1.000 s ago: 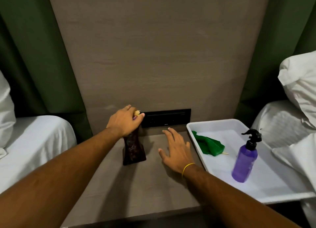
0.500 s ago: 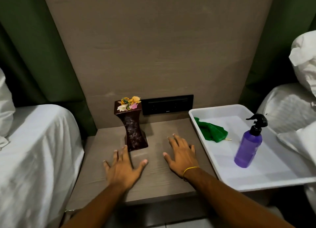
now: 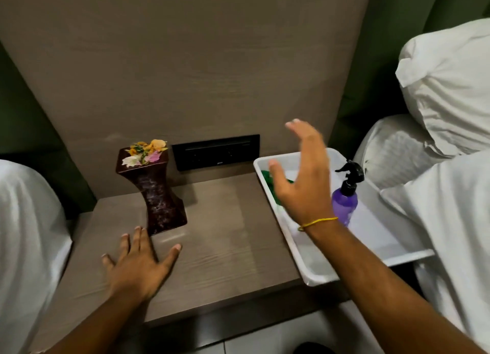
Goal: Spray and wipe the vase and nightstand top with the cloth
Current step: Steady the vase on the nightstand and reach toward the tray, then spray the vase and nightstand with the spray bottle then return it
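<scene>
A dark brown vase [image 3: 156, 192] with flowers on top stands upright at the back left of the grey-brown nightstand top [image 3: 225, 237]. My left hand [image 3: 138, 266] lies flat and open on the nightstand just in front of the vase. My right hand [image 3: 302, 176] is raised, open, above the white tray [image 3: 313, 271], holding nothing. It hides most of the green cloth [image 3: 267, 178] in the tray's far left corner. A purple spray bottle [image 3: 346, 200] with a black trigger stands upright in the tray, just right of my right wrist.
The tray overhangs the nightstand's right side. A black socket panel [image 3: 214, 152] sits in the wall panel behind. Beds with white sheets flank the nightstand; a white pillow [image 3: 448, 85] lies on the right bed. Tiled floor shows below.
My left hand let go of the vase top and came down flat on the nightstand. My right hand lifted off the nightstand and moved right, over the tray.
</scene>
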`<state>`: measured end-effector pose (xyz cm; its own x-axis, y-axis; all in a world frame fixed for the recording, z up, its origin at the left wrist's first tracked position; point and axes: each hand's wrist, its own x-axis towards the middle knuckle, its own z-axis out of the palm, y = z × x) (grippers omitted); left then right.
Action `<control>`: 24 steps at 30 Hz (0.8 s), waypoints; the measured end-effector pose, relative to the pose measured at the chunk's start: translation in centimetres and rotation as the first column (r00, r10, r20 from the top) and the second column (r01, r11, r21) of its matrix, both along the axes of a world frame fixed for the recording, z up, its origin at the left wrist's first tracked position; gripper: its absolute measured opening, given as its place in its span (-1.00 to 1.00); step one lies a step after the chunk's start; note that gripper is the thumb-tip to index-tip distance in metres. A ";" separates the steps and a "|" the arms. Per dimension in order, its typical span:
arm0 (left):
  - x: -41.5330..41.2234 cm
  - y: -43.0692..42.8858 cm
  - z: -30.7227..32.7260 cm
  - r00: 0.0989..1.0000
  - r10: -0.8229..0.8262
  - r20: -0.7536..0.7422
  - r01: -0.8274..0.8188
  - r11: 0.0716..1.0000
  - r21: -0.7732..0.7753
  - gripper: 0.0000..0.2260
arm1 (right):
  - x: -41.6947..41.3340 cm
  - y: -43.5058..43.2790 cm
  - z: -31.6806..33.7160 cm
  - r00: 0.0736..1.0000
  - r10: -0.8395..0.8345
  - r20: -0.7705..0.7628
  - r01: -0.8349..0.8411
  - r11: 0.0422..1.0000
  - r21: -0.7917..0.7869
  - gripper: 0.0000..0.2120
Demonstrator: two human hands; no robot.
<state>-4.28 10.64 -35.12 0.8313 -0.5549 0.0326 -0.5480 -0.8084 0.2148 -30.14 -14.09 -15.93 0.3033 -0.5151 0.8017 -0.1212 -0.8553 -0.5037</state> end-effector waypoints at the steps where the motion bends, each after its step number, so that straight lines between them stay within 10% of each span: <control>1: 0.0 0.2 0.1 1.000 0.011 -0.007 -0.011 1.000 0.013 0.11 | -1.9 -0.6 0.5 0.992 -0.068 0.109 0.073 0.996 -0.049 -0.49; 5: 0.0 -0.3 0.5 1.000 0.018 -0.016 -0.017 0.999 0.046 0.12 | -9.5 -3.8 -1.8 0.884 -0.337 0.324 0.338 0.940 0.055 -0.54; 10: -0.1 -0.4 0.3 1.000 0.025 -0.003 -0.025 0.998 0.053 0.13 | -10.5 -4.3 -7.2 0.986 0.081 0.143 -0.151 0.788 0.597 -0.17; 24: -0.2 -0.2 0.6 1.000 -0.003 -0.007 0.003 1.000 0.028 0.08 | -7.6 -9.6 -8.3 0.956 0.230 -0.181 -0.099 0.837 0.538 -0.46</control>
<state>-4.45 10.49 -34.47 0.8299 -0.5578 0.0117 -0.5489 -0.8126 0.1960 -37.70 -23.71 -24.25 0.5621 -0.7591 0.3283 -0.1696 -0.4943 -0.8526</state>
